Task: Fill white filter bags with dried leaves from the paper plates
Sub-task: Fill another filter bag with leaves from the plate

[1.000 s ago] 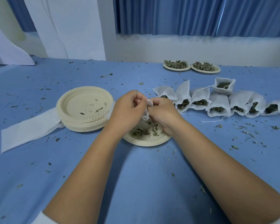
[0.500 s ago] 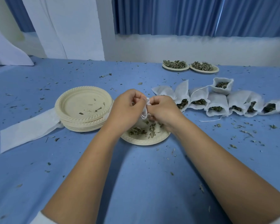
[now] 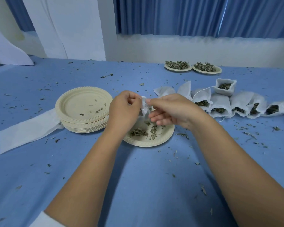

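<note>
Head: right hand (image 3: pixel 170 110) looser on bag (image 3: pixel 145 110)

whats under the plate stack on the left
A white strip of filter material runs out from under the plate stack to the left. How far it reaches beneath is hidden by the plates.

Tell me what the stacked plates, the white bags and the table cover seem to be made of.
The stacked plates are likely moulded paper pulp: matte cream, with an embossed rope rim. The white bags are probably thin non-woven fabric or filter paper: matte, softly creased, with drawstrings. The table cover seems to be blue cloth: matte, without gloss.
</note>
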`<state>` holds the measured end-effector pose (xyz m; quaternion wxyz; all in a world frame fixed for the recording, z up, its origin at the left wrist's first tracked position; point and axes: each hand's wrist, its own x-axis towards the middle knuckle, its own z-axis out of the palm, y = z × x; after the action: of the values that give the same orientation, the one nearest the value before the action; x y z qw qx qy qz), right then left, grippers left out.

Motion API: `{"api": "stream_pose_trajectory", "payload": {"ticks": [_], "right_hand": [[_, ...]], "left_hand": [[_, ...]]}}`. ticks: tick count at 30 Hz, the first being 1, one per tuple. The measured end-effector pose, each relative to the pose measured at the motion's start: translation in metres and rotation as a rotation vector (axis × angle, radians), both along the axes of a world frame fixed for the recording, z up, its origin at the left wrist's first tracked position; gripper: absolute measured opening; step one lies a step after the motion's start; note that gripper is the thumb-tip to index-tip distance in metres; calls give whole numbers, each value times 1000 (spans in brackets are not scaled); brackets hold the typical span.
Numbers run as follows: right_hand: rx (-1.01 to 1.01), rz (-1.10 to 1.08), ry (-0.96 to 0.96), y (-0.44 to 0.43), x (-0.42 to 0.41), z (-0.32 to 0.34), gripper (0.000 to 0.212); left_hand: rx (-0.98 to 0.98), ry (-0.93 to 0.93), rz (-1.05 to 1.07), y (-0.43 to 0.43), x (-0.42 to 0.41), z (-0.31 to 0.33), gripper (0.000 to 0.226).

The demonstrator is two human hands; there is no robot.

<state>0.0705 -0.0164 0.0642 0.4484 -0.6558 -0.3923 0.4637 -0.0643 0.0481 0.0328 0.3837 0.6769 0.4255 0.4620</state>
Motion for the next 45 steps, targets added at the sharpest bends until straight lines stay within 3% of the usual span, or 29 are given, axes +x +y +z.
{"api": "stream_pose_trajectory", "payload": {"ticks": [6,11,19,26,32,35,38,42,45], "right_hand": [[86,-27,131,1,3,-3,9],[163,-82,125,-2,19,0,5],[271,-13,-132,-1,7,-4,4],[388,-94,-358,4,-6,-15,6],[298,17,-211,3,0,-10,10],[312,-83,-147,4,7,-6,11],[205,-119,-418,7,13,-12,17],[-59,166,-1029,13,-6,-30,35],[-48,301,-1177,16,-18,-39,41]], "left_hand": [[41,41,13,-2,1,-1,13],[-31,7,8,-3,1,2,12],[-52,-53,-22,-5,-1,3,12],[23,6,-42,-4,0,3,14],[81,-50,-8,-2,-4,8,11],[65,-129,68,1,-7,9,11],[35,-152,119,6,-12,9,9],[30,-143,99,8,-12,8,9],[41,-146,86,8,-12,7,9]]}}
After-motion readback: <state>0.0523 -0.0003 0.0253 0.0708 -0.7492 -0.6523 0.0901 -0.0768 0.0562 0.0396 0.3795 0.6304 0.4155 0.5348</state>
